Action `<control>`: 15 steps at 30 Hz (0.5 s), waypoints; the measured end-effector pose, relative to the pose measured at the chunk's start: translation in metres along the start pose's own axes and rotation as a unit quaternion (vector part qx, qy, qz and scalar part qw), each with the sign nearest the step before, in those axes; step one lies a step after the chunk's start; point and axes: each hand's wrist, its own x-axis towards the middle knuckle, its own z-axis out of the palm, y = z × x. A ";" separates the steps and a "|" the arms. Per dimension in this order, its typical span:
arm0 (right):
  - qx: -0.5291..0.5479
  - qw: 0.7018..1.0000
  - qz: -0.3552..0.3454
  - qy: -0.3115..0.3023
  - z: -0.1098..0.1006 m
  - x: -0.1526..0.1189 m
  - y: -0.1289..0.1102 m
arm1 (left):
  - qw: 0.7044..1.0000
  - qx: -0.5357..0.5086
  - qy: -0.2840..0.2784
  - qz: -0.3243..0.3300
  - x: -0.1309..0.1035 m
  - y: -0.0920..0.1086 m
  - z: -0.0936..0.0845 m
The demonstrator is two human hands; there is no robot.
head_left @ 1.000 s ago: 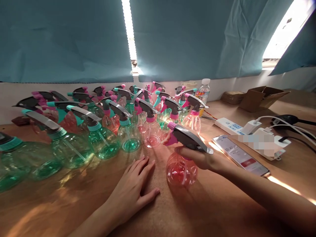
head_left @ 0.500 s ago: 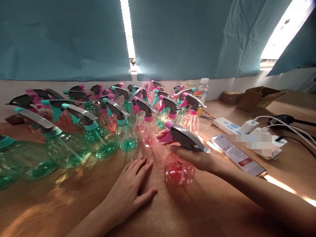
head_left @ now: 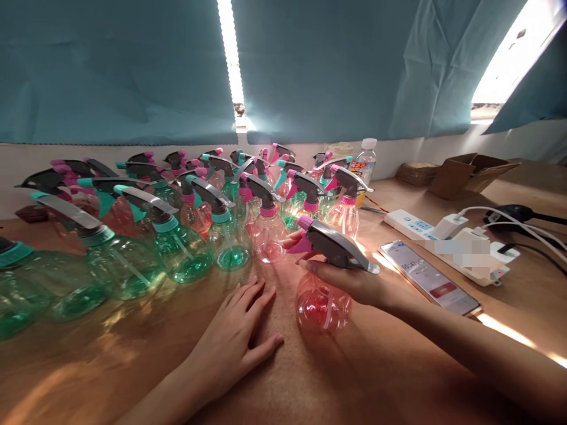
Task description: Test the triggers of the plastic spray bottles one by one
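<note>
My right hand (head_left: 341, 277) is wrapped round the neck of a pink spray bottle (head_left: 323, 310), just under its dark grey trigger head with a pink nozzle. The bottle is upright at the table surface, and a dip tube shows through its clear body. My left hand (head_left: 243, 324) lies flat on the table to the left of that bottle, fingers spread, holding nothing. Beyond the hands stand a clear pink spray bottle (head_left: 269, 236) and a green spray bottle (head_left: 229, 245). Another green spray bottle (head_left: 183, 254) is further left.
Several more green and pink spray bottles crowd the table's (head_left: 146, 366) left and back. On the right lie a phone (head_left: 429, 277) showing a timer and a white power strip (head_left: 407, 224) with plugged-in cables. Behind them are an open cardboard box (head_left: 465, 177) and a white-capped drink bottle (head_left: 367, 159).
Both hands and the held spray bottle keep their places on the table. The whole view has shifted very slightly.
</note>
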 end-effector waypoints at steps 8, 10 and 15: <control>-0.001 0.999 -0.011 0.039 0.004 0.000 -0.003 | 1.000 0.010 -0.009 -0.001 0.000 0.001 -0.001; 0.004 0.999 -0.009 0.043 0.004 0.001 -0.004 | 1.000 0.007 -0.006 -0.001 0.000 0.001 -0.001; 0.004 1.000 0.004 0.030 0.003 0.002 -0.006 | 1.000 0.001 -0.008 -0.002 0.001 0.001 -0.002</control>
